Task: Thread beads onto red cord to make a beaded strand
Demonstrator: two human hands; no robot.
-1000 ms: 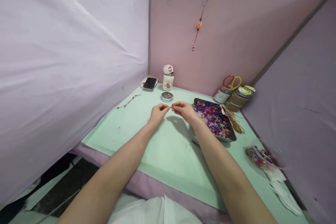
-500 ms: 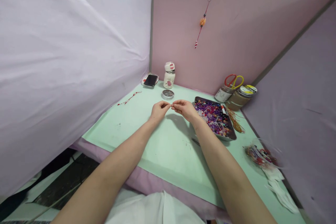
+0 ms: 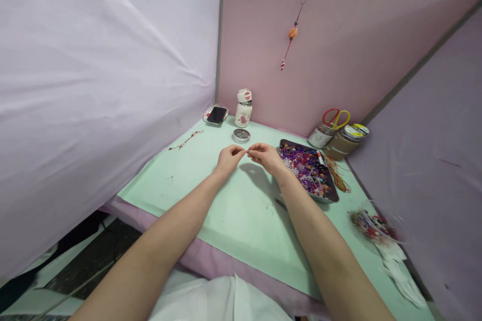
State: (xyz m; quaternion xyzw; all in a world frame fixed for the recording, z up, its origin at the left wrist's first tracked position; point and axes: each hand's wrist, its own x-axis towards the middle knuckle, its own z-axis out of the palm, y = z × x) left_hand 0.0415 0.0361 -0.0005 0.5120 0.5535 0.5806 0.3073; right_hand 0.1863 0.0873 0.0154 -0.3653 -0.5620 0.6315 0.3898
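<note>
Above the pale green table top (image 3: 241, 225), my left hand (image 3: 230, 158) and my right hand (image 3: 264, 155) meet fingertip to fingertip. Both are closed in a pinch; whatever lies between the fingers is too small to make out. Just beyond them stands a round tin (image 3: 241, 135) with small greyish contents. A dark tray (image 3: 335, 196) full of purple, red and clear beads sits to the right of my right hand. Partly covered by my right forearm, a dark thin tool (image 3: 280, 203) lies on the table. A red and white beaded string (image 3: 186, 140) rests off to the left.
At the back are a phone (image 3: 217, 115) and a white bottle (image 3: 243, 113). Red and yellow-handled scissors (image 3: 336, 118) stand in a jar beside a brown lidded jar (image 3: 342, 144). A clear bag of beads (image 3: 376, 225) lies at right. A beaded cord (image 3: 292, 34) hangs from a hook.
My hands stay pinched together in nearly the same spot. The whole view has shifted very slightly.
</note>
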